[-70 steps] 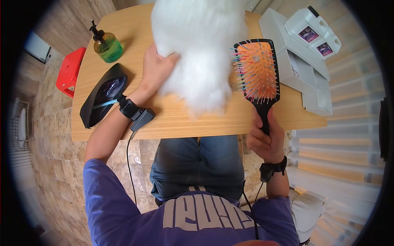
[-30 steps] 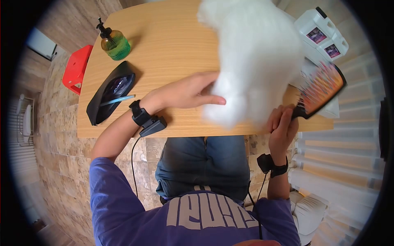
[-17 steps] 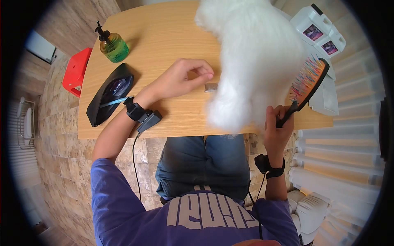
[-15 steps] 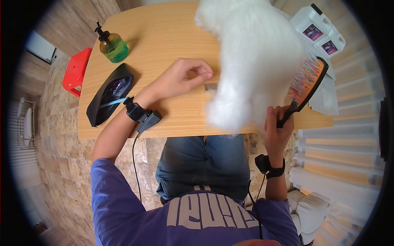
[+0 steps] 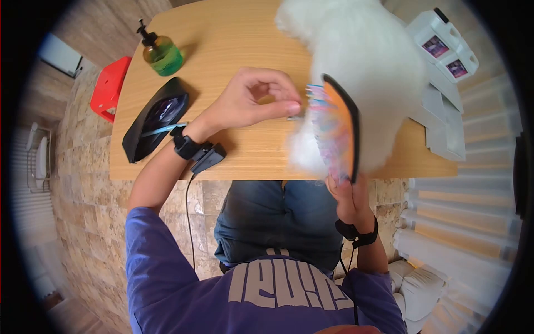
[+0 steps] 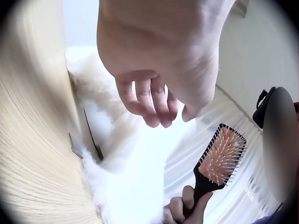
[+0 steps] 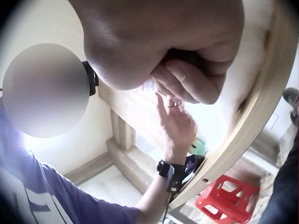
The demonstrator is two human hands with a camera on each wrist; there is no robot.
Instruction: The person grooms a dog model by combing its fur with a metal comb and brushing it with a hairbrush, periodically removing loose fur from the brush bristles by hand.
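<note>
A white furry body (image 5: 372, 72) covers the right part of the wooden table; its head is not in view. My right hand (image 5: 356, 206) grips the black handle of a paddle hairbrush (image 5: 340, 119) with an orange pad and coloured bristles. The brush is upright in front of the fur, bristles facing left. To its left, my left hand (image 5: 253, 97) hovers over the table with loosely bent fingers and thumb close together. The left wrist view shows nothing in those fingers (image 6: 159, 105). Beyond its fingertips lies a small grey flat piece (image 5: 293, 118), partly hidden by fur.
A green pump bottle (image 5: 162, 57) and a black pouch (image 5: 147, 136) with a light blue stick stand at the table's left. White jugs (image 5: 445, 47) and pale boxes (image 5: 448, 128) are at the right. A red stool (image 5: 108, 89) is beyond the left edge.
The left hand has let go of the fur and pulled back left. The furry body has shifted right. The brush, held in the right hand, has swung left in front of the fur.
</note>
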